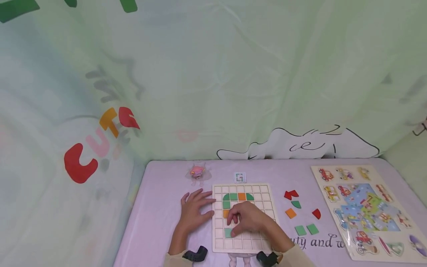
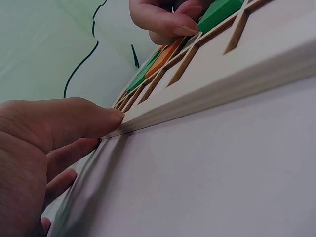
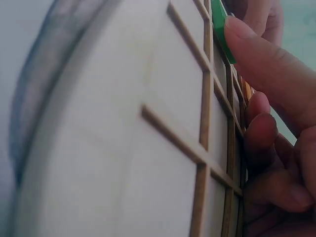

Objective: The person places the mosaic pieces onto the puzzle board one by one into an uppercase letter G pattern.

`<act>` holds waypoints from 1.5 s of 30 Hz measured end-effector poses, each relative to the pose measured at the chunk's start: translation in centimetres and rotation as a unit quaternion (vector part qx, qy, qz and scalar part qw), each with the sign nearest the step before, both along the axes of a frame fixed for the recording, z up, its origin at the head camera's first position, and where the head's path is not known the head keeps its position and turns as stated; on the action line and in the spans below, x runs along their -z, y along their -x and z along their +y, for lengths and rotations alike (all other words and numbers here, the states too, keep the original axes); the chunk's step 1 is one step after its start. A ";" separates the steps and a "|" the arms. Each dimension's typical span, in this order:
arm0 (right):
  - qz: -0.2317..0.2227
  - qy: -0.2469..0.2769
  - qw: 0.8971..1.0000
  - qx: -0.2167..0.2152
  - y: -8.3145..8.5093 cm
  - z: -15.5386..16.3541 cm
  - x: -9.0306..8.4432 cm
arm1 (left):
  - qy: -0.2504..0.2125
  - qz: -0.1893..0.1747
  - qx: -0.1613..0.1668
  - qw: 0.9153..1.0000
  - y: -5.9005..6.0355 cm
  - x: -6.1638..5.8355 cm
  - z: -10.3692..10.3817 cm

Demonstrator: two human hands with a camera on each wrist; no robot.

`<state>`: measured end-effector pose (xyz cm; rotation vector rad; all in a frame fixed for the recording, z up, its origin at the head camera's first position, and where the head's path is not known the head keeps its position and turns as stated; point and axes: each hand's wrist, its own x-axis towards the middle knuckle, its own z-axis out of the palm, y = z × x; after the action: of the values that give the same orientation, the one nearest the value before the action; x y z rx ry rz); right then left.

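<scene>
A wooden grid board [image 1: 218,244] lies on the table with green and orange tiles in its cells. My right hand [image 1: 248,218] is over its lower left part, thumb and curled fingers at a green square tile [image 1: 228,233]. In the right wrist view the thumb presses against the side of this green tile [image 3: 223,32]. Above it in the same column are an orange square [image 1: 226,214] and a green square [image 1: 226,204]. Along the upper row run rounded green corner tiles, a green square and an orange square [image 1: 241,197]. My left hand [image 1: 195,209] rests with spread fingers at the board's left edge.
Right of the board lie loose tiles: red quarter pieces [image 1: 316,213], a green quarter [image 1: 296,204], an orange square [image 1: 291,213] and green squares [image 1: 300,230]. A picture puzzle board [image 1: 318,185] lies farther right. Behind the grid are a small pattern card [image 1: 240,177] and a pink toy [image 1: 197,171].
</scene>
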<state>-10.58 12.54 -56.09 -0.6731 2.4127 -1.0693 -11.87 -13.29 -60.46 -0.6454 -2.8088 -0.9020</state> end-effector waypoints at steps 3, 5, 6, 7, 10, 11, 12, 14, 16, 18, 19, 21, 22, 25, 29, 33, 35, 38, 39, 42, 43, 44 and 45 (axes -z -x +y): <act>0.014 0.009 1.000 -0.005 -0.1 0.0 -0.1 | 0.000 0.002 0.002 1.000 0.1 -0.1 0.0; 0.020 0.017 1.000 -0.004 -0.1 0.1 -0.1 | 0.000 0.002 0.004 1.000 0.2 -0.1 0.0; 0.022 0.021 1.000 -0.001 -0.1 0.1 -0.1 | -0.002 0.002 0.005 1.000 0.2 -0.1 0.0; 0.025 0.025 0.999 0.000 -0.1 0.1 0.0 | -0.003 0.001 0.006 1.000 0.2 -0.1 0.0; 0.030 0.032 0.999 0.008 -0.2 0.2 0.2 | -0.004 -0.001 0.006 1.000 0.3 -0.1 0.0; 0.030 0.034 0.999 0.011 -0.2 0.2 0.2 | -0.004 -0.001 0.006 1.000 0.3 -0.1 0.0; 0.030 0.035 0.999 0.013 -0.2 0.2 0.2 | -0.004 0.000 0.006 1.000 0.3 -0.1 0.0; 0.029 0.038 0.999 0.017 -0.2 0.2 0.3 | -0.002 0.001 0.006 1.000 0.3 -0.1 0.0; 0.026 0.040 0.999 0.020 -0.2 0.2 0.2 | -0.001 0.003 0.006 1.000 0.3 -0.1 0.0; 0.022 0.040 0.999 0.024 -0.2 0.2 0.2 | 0.000 0.005 0.007 1.000 0.3 -0.1 0.0; 0.017 0.039 0.999 0.027 -0.2 0.2 0.1 | -0.001 0.006 0.008 1.000 0.3 -0.1 0.0; 0.007 0.039 0.999 0.035 -0.2 0.1 0.0 | -0.003 0.007 0.008 1.000 0.3 -0.2 0.0; 0.001 0.039 0.998 0.039 -0.2 0.1 0.0 | -0.004 0.008 0.008 1.000 0.3 -0.2 0.0; -0.016 0.043 0.998 0.049 -0.3 0.0 0.0 | -0.005 0.007 0.007 1.000 0.2 -0.2 0.0; -0.036 0.057 0.996 0.057 -0.3 0.0 0.1 | -0.004 0.001 0.003 1.000 0.1 -0.3 0.1; -0.055 0.077 0.993 0.065 -0.2 0.0 0.2 | -0.003 0.002 -0.002 1.000 0.0 -0.3 0.1; -0.058 0.083 0.993 0.066 -0.2 -0.1 0.2 | -0.005 0.002 -0.004 1.000 -0.1 -0.3 0.1; -0.063 0.088 0.992 0.066 -0.2 -0.1 0.2 | -0.009 -0.003 -0.006 1.000 -0.1 -0.3 0.1; -0.065 0.086 0.992 0.068 -0.3 -0.1 0.2 | -0.010 -0.005 -0.007 1.000 -0.2 -0.3 0.1; -0.064 0.084 0.992 0.070 -0.3 -0.1 0.3 | -0.011 -0.012 -0.006 1.000 -0.2 -0.3 0.2; -0.063 0.084 0.992 0.071 -0.4 -0.1 0.3 | -0.011 -0.011 -0.006 1.000 -0.2 -0.3 0.2; -0.062 0.084 0.992 0.071 -0.4 -0.1 0.4 | -0.012 -0.010 -0.007 1.000 -0.2 -0.3 0.2; -0.060 0.083 0.992 0.072 -0.4 -0.1 0.3 | -0.012 -0.009 -0.007 1.000 -0.2 -0.3 0.2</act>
<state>-10.20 12.45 -56.44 -0.4779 2.3151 -1.3420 -11.70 -13.13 -60.14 -0.6179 -2.8097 -0.9422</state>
